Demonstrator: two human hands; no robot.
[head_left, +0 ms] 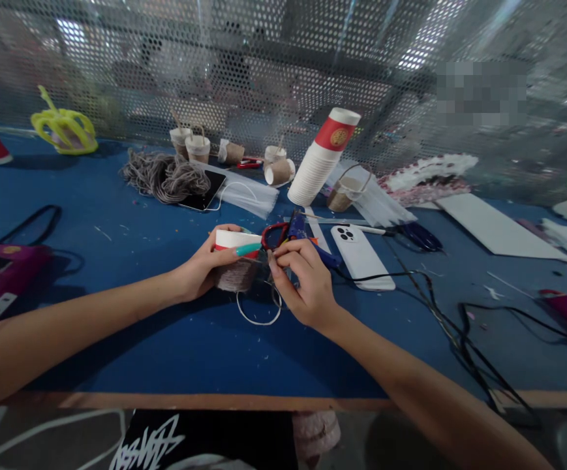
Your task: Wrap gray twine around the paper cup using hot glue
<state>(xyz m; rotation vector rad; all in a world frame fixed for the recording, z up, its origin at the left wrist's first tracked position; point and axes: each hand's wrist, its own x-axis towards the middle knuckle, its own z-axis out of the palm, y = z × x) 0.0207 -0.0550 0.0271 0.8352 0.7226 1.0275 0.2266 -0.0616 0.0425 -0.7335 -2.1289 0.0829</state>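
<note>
My left hand (pixel 208 262) is wrapped around a paper cup (pixel 235 277), its long turquoise thumbnail lying across the cup's side. Brownish-grey yarn winds round the lower part of the cup; a white and red band shows above it. Beside the cup, my right hand (pixel 307 282) has thumb and fingers pinched on a thin strand of yarn. Just beyond the fingers lie red-handled scissors (pixel 265 236) and a blue glue gun (pixel 297 226), partly hidden. A thin white ring (pixel 260 323) rests on the table below the cup.
Behind the hands are a grey yarn skein (pixel 166 177), a leaning stack of paper cups (pixel 315 170) and several small yarn-wrapped cups (pixel 199 150). A white phone (pixel 363 258) and black cables (pixel 430 300) lie to the right. Perforated metal mesh (pixel 273 72) borders the table's back.
</note>
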